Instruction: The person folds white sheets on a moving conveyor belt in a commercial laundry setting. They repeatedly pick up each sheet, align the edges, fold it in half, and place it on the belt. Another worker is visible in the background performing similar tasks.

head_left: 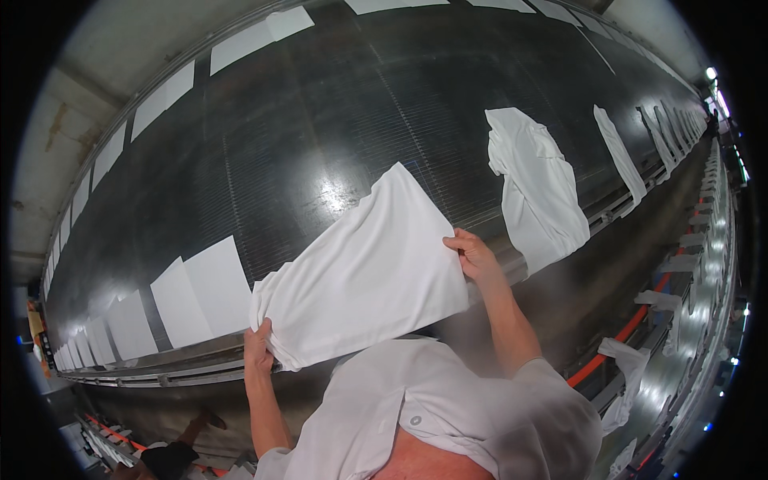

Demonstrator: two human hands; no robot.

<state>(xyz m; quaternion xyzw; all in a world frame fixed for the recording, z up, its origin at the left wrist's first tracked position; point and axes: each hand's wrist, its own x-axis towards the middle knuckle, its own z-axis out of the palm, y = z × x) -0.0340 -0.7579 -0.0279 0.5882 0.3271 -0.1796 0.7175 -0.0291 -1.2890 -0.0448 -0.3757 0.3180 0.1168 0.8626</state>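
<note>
A white piece of fabric point(372, 276) is stretched between my two hands over the near edge of a long dark table point(320, 120). My left hand point(258, 346) is closed on its lower left side, where the cloth bunches into folds. At the right edge, my right hand point(472, 252) pinches the cloth between thumb and fingers. The fabric's far corner reaches onto the dark surface, and soft creases run across it. Just right of my right hand lies a crumpled white cloth point(540, 188), partly hanging over the table edge.
Flat white panels point(216, 288) line the near edge at left, and others point(264, 36) lie along the far edge. More loose cloths point(620, 156) recede to the right. An orange-red rail point(608, 352) and a rack with cloth pieces point(624, 380) stand behind me; another person point(172, 456) shows at lower left.
</note>
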